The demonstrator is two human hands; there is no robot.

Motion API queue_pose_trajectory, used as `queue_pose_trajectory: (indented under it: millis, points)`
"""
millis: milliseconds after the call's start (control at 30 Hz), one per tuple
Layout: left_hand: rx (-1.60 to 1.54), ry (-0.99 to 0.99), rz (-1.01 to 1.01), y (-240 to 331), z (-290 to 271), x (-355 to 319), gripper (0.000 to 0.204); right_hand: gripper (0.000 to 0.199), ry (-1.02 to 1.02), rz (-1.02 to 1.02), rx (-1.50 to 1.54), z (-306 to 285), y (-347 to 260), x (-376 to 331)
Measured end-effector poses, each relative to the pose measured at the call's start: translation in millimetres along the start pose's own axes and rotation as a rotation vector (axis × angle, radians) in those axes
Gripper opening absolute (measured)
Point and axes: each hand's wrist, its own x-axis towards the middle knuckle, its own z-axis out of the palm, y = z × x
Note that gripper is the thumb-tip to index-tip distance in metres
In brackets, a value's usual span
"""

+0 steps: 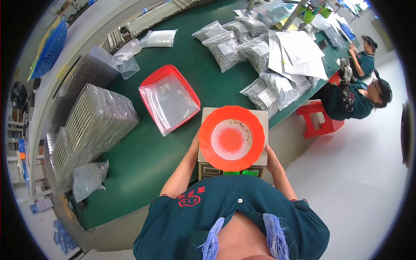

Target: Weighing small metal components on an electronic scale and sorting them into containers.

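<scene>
An orange-red bowl (209, 125) with a scalloped rim sits on a weighing scale (259, 113) right in front of me. Small light and dark pieces lie along the far and right side of its whitish bottom. My left hand (194, 144) is closed at the scale's left side, its fingers partly hidden by the edge. On the opposite side my right hand (272, 160) grips the scale's right edge, fingertips showing below the bowl's rim. Lit green displays (250, 172) show on the scale's near face. Beyond my left hand stands a red tray (181, 77) with a clear plastic bag (170, 100) laid over it.
Stacked clear plastic trays (102, 110) stand at the left. Several bags of small grey parts (225, 48) and white papers (297, 52) lie at the far right of the green table (130, 162). Two people sit at the right, near a red stool (318, 119).
</scene>
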Motion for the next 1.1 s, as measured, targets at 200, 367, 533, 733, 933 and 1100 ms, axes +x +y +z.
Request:
queue_pose_trajectory:
  millis: [200,367,533,733,933,1100]
  points:
    - [0.293,0.152,0.003,-17.4,-18.6,32.1,0.050,0.086,-0.039,-0.075,-0.123,6.1,-58.3,33.0]
    - [0.402,0.294,-0.033,9.2,-2.0,24.8,0.065,0.090,-0.128,-0.094,-0.120,-7.4,-70.4,53.9]
    - [-0.401,0.512,0.141,21.0,-18.0,39.0,0.076,0.089,-0.134,-0.105,-0.144,-15.9,-62.7,65.1]
    - [-0.597,0.635,0.264,39.1,-35.8,69.5,0.041,0.087,-0.125,-0.084,-0.161,-24.2,-66.9,73.3]
    - [-0.501,0.824,0.163,38.6,-61.4,48.7,0.024,0.086,-0.152,-0.084,-0.149,-25.2,-71.4,77.2]
    - [-0.363,0.894,0.118,19.6,-92.9,-10.0,0.019,0.083,-0.145,-0.090,-0.122,-26.6,-71.7,82.7]
